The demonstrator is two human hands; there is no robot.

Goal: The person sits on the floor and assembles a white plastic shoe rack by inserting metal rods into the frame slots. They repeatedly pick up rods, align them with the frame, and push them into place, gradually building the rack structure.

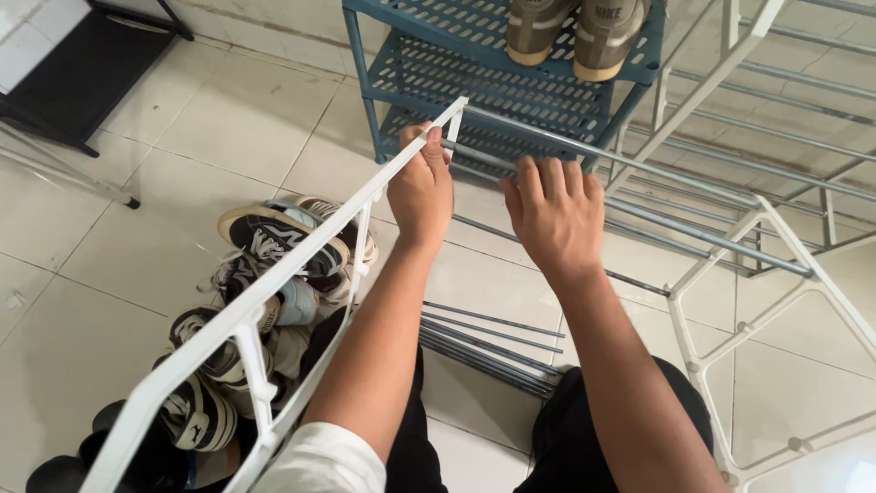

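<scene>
- The left hand [422,187] is clenched around the top corner of a white side frame [242,319], a lattice of thin, matt white struts that slants from the lower left up to the middle of the view
- The right hand [555,215] rests with its fingers curled over a smooth grey metal rod [639,166]; whether it truly grips the rod I cannot tell
- The rod is round and slim, running from the frame's top corner away to the right, where it meets a second white side frame [776,274] of the same angular lattice
- More grey rods [488,340] lie loose on the glossy pale floor tiles [228,119], between the person's knees
- A heap of sneakers [265,274], black, white and pale blue, lies on the floor just behind the held frame
- A blue plastic shoe rack [493,87] with slotted shelves stands beyond the hands, a pair of olive suede shoes [570,32] on its upper shelf
</scene>
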